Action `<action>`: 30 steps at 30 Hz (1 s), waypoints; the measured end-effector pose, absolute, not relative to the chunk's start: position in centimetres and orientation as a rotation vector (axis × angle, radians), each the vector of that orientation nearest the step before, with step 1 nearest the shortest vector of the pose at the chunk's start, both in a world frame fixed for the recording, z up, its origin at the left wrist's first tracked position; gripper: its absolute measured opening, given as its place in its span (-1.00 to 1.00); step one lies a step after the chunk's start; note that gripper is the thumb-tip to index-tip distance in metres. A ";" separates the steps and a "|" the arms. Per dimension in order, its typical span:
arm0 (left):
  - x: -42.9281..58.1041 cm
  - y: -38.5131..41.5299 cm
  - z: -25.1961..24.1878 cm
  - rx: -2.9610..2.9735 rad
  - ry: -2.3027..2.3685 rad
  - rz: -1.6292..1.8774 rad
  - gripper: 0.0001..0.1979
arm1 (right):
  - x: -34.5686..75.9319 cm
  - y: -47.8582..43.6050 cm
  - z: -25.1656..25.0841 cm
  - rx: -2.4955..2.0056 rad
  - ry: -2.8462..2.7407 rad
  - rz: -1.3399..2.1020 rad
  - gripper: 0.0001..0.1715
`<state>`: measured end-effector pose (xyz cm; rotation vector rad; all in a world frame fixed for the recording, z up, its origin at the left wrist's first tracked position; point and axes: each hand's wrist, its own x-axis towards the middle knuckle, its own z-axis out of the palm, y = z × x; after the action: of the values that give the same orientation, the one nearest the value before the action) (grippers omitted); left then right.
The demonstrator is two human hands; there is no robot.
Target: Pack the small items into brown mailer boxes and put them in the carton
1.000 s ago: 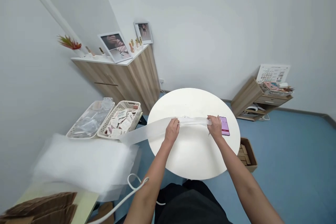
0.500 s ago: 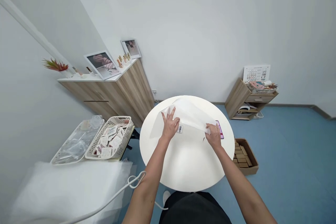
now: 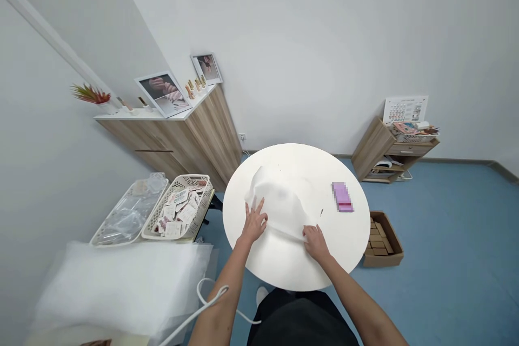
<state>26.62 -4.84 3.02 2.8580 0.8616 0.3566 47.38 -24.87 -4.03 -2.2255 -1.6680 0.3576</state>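
White sheet [image 3: 279, 206] lies on the round table [image 3: 290, 267], centre toward ten o'clock. Left hand [image 3: 254, 224], fingers spread, touches the sheet's eight-o'clock edge; right hand [image 3: 316, 243] pinches its five-o'clock corner.

Framed pictures [image 3: 164, 94] atop wooden cabinet [image 3: 214, 138]

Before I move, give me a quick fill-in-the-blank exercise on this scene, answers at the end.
1. Of the left hand and the right hand, the one nearer the purple rectangle is the ____ hand.
2. The table beneath the translucent sheet is coloured ____.
3. The picture frames on the cabinet at the view's left number ____.
4. The open cardboard box stands on the ____.

Missing words: right; white; two; floor.
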 end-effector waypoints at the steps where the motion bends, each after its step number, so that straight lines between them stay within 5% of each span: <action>1: 26.0 -4.9 2.1 2.844 0.888 0.312 -0.85 | 46.6 -25.0 -4.5 -2.229 -1.698 0.412 -0.58; 7: 24.4 -5.8 -0.9 2.561 1.311 0.161 -0.44 | 43.5 -24.5 -5.1 -2.262 -1.743 0.693 -0.44; 12: 25.0 -9.0 -1.8 2.286 1.747 0.274 -0.35 | 41.5 -23.7 -4.8 -2.274 -1.697 0.884 -0.16; 17: 27.1 -12.9 -3.9 2.433 1.582 0.097 -0.41 | 40.2 -22.1 -5.1 -2.279 -1.631 0.855 -0.34; 22: 28.8 -12.8 -6.2 2.301 1.460 -0.263 -0.02 | 43.8 -18.0 -3.8 -2.285 -1.540 0.639 -0.55; 30: 27.9 -9.7 -9.0 2.418 1.278 -0.237 0.25 | 51.5 -9.2 -4.2 -2.362 -1.690 0.477 -0.34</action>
<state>27.94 -9.70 -8.96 2.4179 1.2776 -0.2372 51.48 -9.20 -4.18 -2.3622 -1.6904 0.4774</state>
